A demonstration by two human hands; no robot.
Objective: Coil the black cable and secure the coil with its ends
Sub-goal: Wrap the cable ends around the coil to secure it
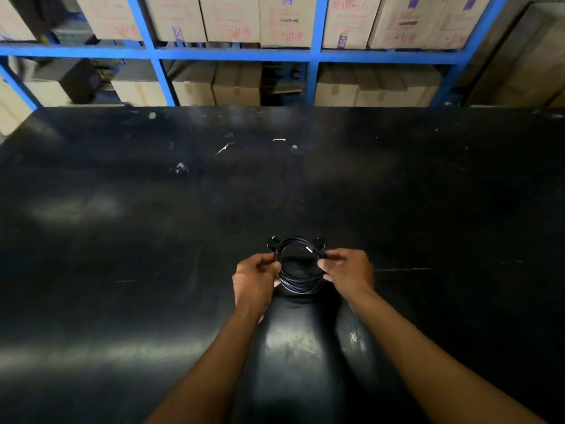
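Observation:
The black cable [301, 284] is wound into a small round coil of several turns, held just above the black table [122, 240]. My left hand [255, 278] pinches the coil's left side. On the right side, my right hand [348, 269] pinches it between thumb and fingers. Two plug ends stick out at the coil's far rim, one at the upper left [272, 241] and one at the upper right [318, 241]. The cable is hard to tell from the dark tabletop.
A blue metal rack [313, 56] with cardboard boxes [284, 19] stands behind the table's far edge. Small white scraps [221, 149] lie on the far part of the table.

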